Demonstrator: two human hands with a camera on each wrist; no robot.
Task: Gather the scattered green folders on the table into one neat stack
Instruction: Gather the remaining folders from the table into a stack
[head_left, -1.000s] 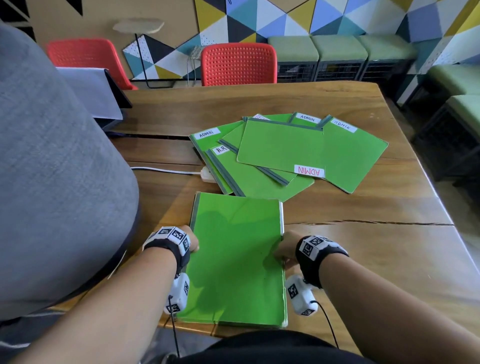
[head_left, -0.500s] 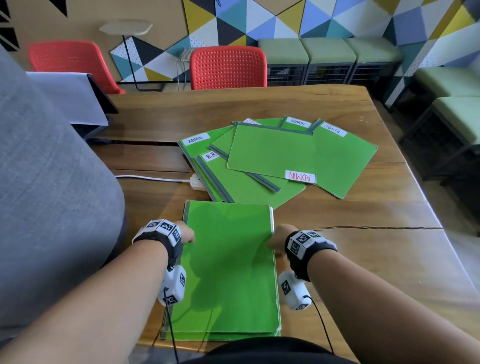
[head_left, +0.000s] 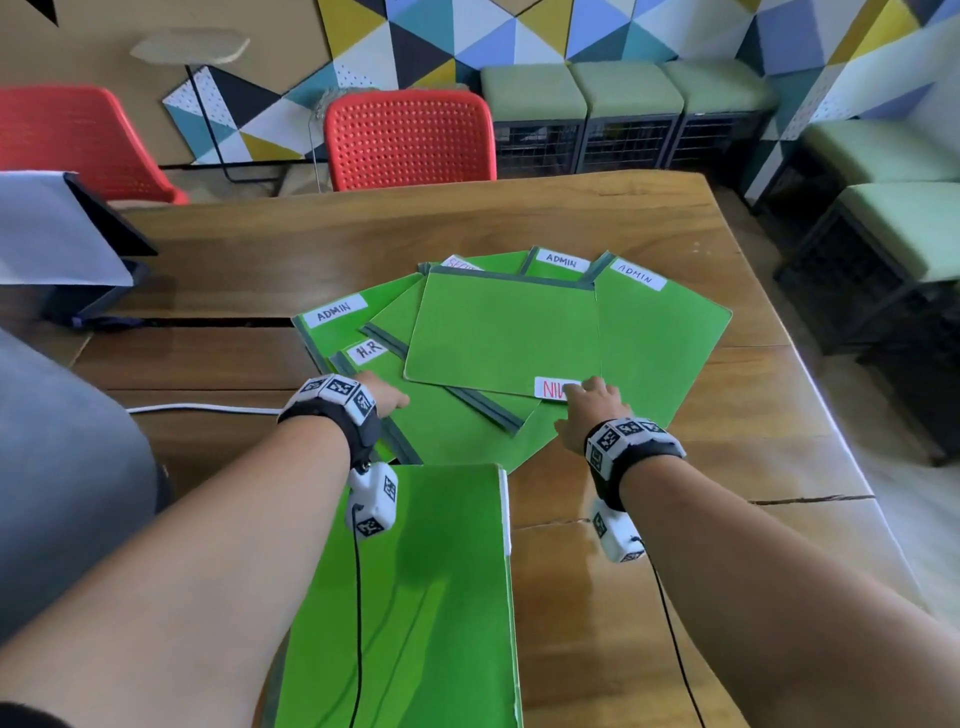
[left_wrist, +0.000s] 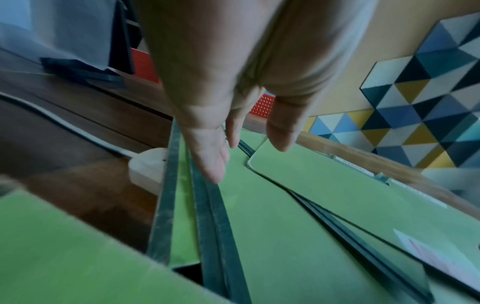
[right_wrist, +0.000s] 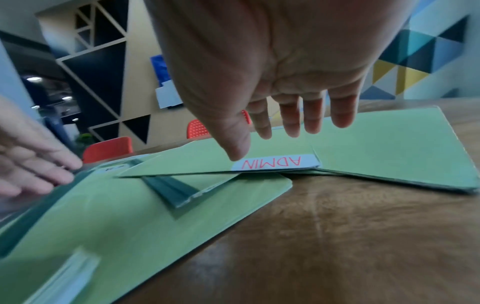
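Both hands reach out flat over the fanned folders, holding nothing: the left hand (head_left: 387, 397) has straight fingers low over the dark spine strips on the fan's near-left side, and whether they touch cannot be told; the right hand (head_left: 589, 410) is spread wide, thumb just beside the white label with red ADMIN lettering (right_wrist: 275, 163). Nearest the person lies the neat stack of bright green card folders (head_left: 415, 597), squared, its long axis running away from the body on the brown wooden table (head_left: 649, 597). Just beyond its far edge lies the loose fan of green folders (head_left: 498, 332), overlapping at mixed angles, the top one lying crosswise to the stack. That top folder sits nearer the right hand, so it likely needs turning and drawing back toward the body. Farther off stands a red perforated plastic chair (head_left: 410, 140).
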